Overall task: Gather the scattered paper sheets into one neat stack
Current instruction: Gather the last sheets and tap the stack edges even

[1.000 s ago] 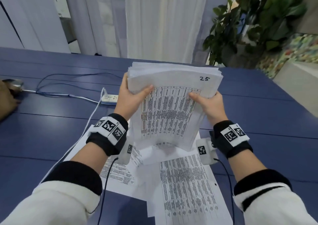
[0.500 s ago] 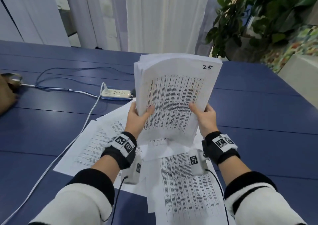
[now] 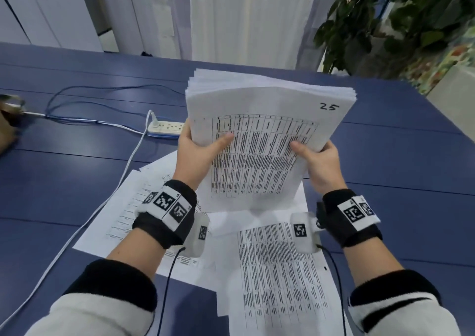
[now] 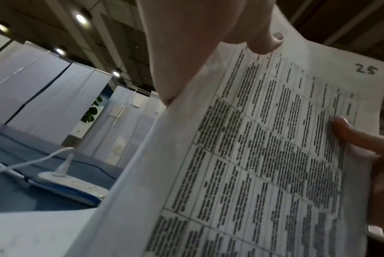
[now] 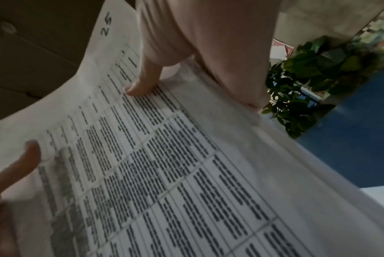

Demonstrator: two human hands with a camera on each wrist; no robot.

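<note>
Left hand (image 3: 196,150) and right hand (image 3: 321,163) each grip the paper stack (image 3: 262,140) by its side edges, thumbs on top sheet, above loose sheets (image 3: 280,271) on the counter (image 3: 385,160).

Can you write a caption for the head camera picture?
Both hands hold a paper stack above loose sheets.

Bare blue table (image 3: 385,171) lies open right of the right hand's (image 3: 322,167) fingers. Left of the left hand's (image 3: 195,155) fingers, a power strip (image 3: 165,127) and white cable (image 3: 102,202) obstruct passage. Loose sheets (image 3: 280,271) cover the table beneath both hands.
</note>
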